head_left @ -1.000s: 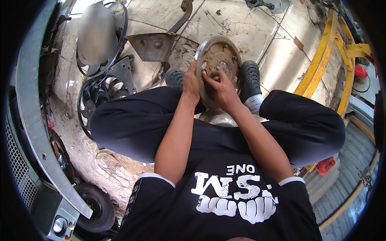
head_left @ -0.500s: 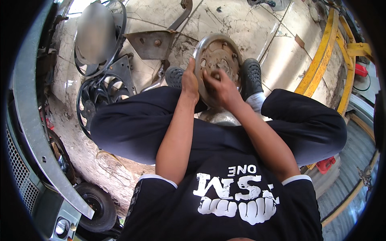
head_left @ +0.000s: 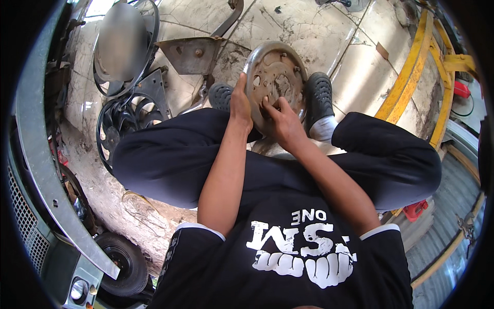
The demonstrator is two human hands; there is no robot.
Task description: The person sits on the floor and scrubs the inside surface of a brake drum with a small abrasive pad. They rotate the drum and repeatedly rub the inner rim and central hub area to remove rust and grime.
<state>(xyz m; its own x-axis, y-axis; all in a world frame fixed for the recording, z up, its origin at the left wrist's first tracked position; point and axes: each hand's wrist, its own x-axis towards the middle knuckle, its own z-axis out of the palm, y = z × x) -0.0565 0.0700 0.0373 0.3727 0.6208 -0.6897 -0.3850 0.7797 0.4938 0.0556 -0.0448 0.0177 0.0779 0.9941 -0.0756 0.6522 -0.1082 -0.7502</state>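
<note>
A round metal disc with a shiny rim, a brown, dirty face, several holes and studs stands tilted between my shoes. Its left edge is in my left hand, palm along the rim and fingers reaching behind it. My right hand is bent in a pinch at the lower part of the face, around a hole; whatever sits between the fingertips is too small to make out. Under the disc, close to my lap, lies a second shiny metal piece, mostly hidden by the disc and my right forearm.
To the left are a black fan, a hoop-shaped part and a rusty bracket. A grey metal bumper and a tire border the left side. A yellow frame stands at right on the cracked tile floor.
My right hand has shifted slightly down and left on the disc's face, and its fingers have moved. The disc appears a little lower and to the left; my left hand keeps its hold.
</note>
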